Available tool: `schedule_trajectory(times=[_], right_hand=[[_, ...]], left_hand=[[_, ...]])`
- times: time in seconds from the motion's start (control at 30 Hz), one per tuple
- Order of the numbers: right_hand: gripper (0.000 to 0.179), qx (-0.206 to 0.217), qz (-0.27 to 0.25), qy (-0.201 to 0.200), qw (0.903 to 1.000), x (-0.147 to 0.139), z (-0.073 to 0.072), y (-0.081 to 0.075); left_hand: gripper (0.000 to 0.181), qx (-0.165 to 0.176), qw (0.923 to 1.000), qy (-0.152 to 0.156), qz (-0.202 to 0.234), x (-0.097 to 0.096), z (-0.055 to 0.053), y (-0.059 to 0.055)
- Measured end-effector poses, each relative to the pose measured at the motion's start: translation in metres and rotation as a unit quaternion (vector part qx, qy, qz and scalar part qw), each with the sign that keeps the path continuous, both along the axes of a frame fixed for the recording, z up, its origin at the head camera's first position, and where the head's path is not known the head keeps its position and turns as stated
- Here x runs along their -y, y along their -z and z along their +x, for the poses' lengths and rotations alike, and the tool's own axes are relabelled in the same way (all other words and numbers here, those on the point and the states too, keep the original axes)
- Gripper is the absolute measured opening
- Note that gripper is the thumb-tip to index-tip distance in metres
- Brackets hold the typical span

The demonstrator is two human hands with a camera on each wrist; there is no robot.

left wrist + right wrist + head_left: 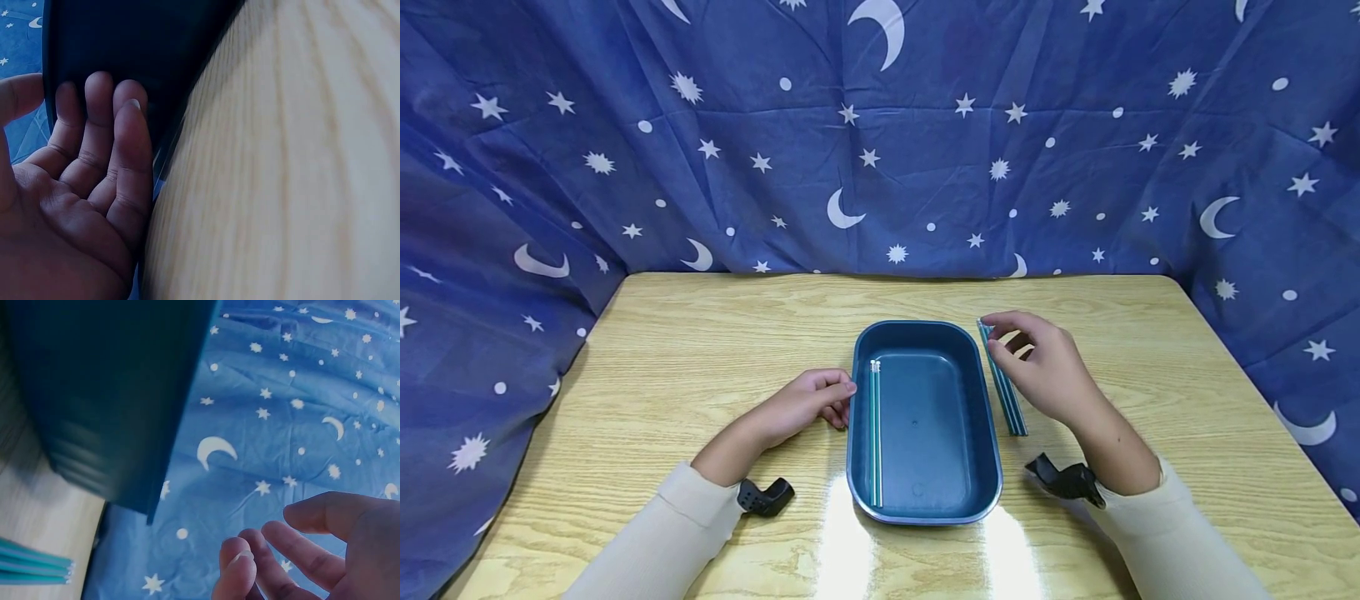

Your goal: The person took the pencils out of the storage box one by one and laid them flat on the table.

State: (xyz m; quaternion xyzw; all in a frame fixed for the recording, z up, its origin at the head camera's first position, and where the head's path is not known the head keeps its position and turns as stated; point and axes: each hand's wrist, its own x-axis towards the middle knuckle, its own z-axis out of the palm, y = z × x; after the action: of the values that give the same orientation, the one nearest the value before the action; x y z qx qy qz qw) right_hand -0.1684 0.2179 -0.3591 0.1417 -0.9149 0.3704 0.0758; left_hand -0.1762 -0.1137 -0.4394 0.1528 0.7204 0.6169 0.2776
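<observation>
A dark teal tray [936, 505] stands mid-table with two green pencils [876, 433] lying lengthwise along its left side. My left hand [808, 402] is at the tray's left wall, thumb tip at the rim; in the left wrist view its fingers [87, 137] rest loosely bent against the outer wall. Several more teal pencils [1009, 400] lie side by side on the table, right of the tray. Over their far end hovers my right hand [1047, 367], its thumb and fingers bent and apart. No pencil shows between those fingers in the right wrist view.
The wood-grain table [700, 333] is bounded behind and at the sides by a blue curtain [925, 167] with moons and stars. Dark wrist devices [767, 497] are strapped below each sleeve cuff.
</observation>
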Motion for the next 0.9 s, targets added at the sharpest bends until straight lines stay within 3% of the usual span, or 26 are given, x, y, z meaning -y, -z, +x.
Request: schedule_trajectory(times=[0.63,0.9], right_hand=[[0.027,-0.045,0.01,-0.045,0.9979,0.024,0.029,-0.012],[0.028,-0.041,0.016,-0.058,0.9974,0.031,0.036,-0.013]], left_hand=[[0.027,-0.006,1.0,0.001,-0.002,-0.001,-0.001,0.001],[0.027,-0.006,1.0,0.0,0.0,-0.001,-0.001,0.003]])
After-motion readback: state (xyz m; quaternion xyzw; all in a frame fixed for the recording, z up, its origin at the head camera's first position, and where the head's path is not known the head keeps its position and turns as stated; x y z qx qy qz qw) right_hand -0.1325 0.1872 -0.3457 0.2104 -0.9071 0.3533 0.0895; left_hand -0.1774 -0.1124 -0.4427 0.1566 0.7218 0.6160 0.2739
